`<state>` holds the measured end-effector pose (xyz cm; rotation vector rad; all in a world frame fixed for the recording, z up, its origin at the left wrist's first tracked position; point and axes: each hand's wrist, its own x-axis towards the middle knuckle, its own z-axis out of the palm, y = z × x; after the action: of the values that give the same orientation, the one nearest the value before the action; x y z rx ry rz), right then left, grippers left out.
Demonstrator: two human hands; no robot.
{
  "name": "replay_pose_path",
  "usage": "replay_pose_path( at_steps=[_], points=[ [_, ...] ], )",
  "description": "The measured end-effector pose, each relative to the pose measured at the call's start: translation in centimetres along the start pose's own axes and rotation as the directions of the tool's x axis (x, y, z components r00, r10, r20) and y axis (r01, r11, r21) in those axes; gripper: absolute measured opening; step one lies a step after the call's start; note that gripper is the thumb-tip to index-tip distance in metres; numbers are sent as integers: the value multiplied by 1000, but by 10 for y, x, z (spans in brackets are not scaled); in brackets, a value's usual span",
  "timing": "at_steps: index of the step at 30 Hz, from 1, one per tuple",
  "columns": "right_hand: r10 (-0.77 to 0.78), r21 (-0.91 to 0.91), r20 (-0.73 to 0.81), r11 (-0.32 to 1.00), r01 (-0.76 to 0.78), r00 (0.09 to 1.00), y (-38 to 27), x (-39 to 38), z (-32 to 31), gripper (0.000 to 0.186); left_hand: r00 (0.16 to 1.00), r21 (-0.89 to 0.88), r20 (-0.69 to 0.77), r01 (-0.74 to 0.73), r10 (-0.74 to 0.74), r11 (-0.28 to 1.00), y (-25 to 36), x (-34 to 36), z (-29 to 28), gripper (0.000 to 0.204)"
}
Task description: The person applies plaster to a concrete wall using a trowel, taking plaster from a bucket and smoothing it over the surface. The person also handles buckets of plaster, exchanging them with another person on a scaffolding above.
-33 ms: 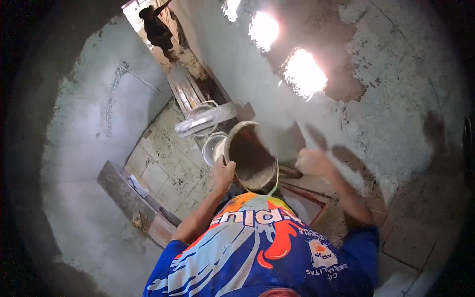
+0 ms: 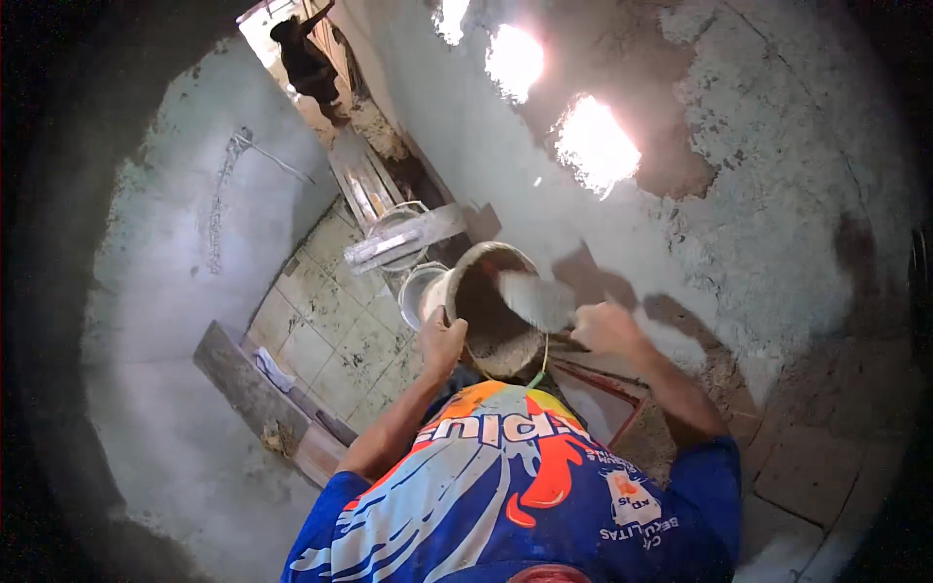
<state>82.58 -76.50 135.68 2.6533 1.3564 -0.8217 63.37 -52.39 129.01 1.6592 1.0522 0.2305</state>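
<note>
A mortar-crusted bucket is tilted in front of me, its mouth turned toward my right. My left hand is closed on its near-left rim. In my right hand is the handle of a trowel, mostly hidden by my fingers. The trowel's pale flat blade is slightly blurred and overlaps the bucket's mouth from the right. Greyish-brown residue coats the inside of the bucket; how much lies deeper is hidden in shadow. A thin wire handle with a green grip hangs at the near side.
Behind the bucket stand a white pail and another container with a long straightedge board across it. Planks lead toward a doorway, where a person stands. A patchy plastered wall rises at right; a board lies left.
My right hand has shifted slightly left, and the trowel blade has swung down and over the bucket's mouth. My left hand keeps its grip on the rim.
</note>
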Motion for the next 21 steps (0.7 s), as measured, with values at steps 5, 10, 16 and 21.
replay_pose_path(
  at_steps=[5, 10, 16, 21],
  points=[
    [205, -209, 30, 958, -194, 978, -28, 49, 96, 20, 957, 59, 204, -224, 208, 973, 24, -26, 3, 20],
    [-201, 73, 64, 978, 196, 977, -72, 26, 94, 29, 934, 57, 231, -291, 271, 955, 36, -32, -5, 22],
    [-184, 423, 213, 903, 79, 960, -111, 30, 60, 31, 994, -285, -53, -108, 97, 952, -13, -26, -21, 14],
    [-222, 452, 85, 877, 161, 971, -110, 55, 18, 31, 942, -568, -178, 139, -286, 811, -16, -12, -54, 30]
  ],
)
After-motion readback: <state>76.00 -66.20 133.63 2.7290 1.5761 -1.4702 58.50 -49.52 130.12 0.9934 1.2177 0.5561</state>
